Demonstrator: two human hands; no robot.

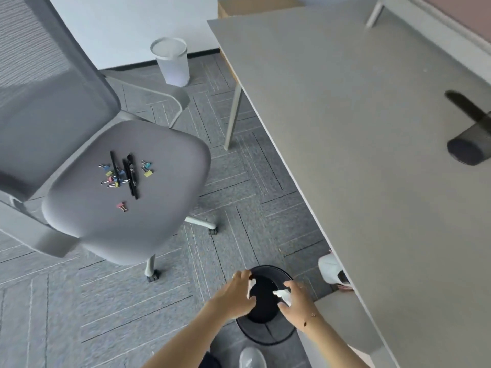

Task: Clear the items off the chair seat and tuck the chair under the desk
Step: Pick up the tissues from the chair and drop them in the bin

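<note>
Pens and clips lie loose in the middle of the grey padded chair seat (127, 187): a few slim black pens (131, 176) lying roughly parallel, and small coloured metal binder clips (117, 177) scattered about them, one pink clip (121, 206) a little nearer. All look light and stiff; the pens should pinch easily at mid-barrel and may roll on the cushion, while the clips are best gathered several at once by their bodies or wire handles. The grey mesh-backed office chair (39, 102) stands on castors on the carpet, left of the plain grey desk (358, 155), and would likely roll with a push on its backrest or seat edge. Both hands are over a black round mesh bin (265, 333) near the person's feet: the left hand (233, 296) and the right hand (297, 301) each pinch a scrap of white paper (283, 294). No brand or legible writing shows anywhere.
</note>
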